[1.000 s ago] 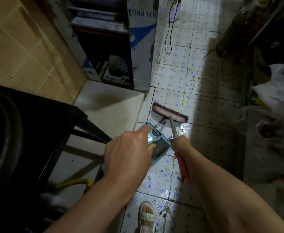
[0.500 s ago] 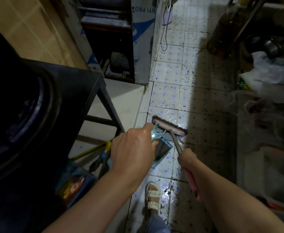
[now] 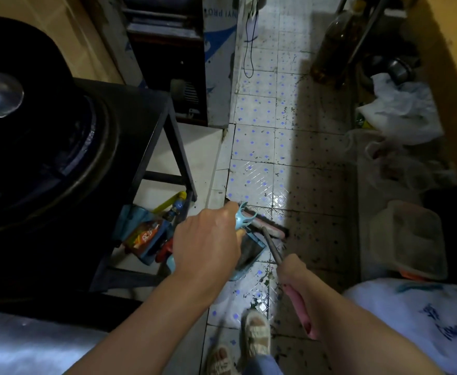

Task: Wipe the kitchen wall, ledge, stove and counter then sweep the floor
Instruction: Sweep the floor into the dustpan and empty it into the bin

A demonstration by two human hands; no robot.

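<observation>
The long-handled broom with a pink brush head [image 3: 268, 226] lay with its long axis running from lower right to upper left: the pink grip sat low by the right forearm, the grey shaft climbed away from the person, and the bristled head rested on the floor pointing toward the white step. The head itself stretched crosswise, dark bristles along its far edge. The right hand [image 3: 293, 272] was clenched round the shaft where grey metal met pink grip. The left hand [image 3: 208, 247] was closed on the upright handle of a light-blue plastic dustpan [image 3: 246, 250], whose dark scoop sat on the floor just beside the brush head, its mouth turned toward the bristles.

The white floor tiles with small blue diamonds [image 3: 254, 147] were speckled with dark crumbs and dirt, thickest in the shadowed right half. Upside-down blue letters on the white appliance panel [image 3: 219, 50] read roughly "NYI PRO"; the rest was cut off. A white sack with blue printing [image 3: 424, 326] lay at lower right, its characters too blurred to read.
</observation>
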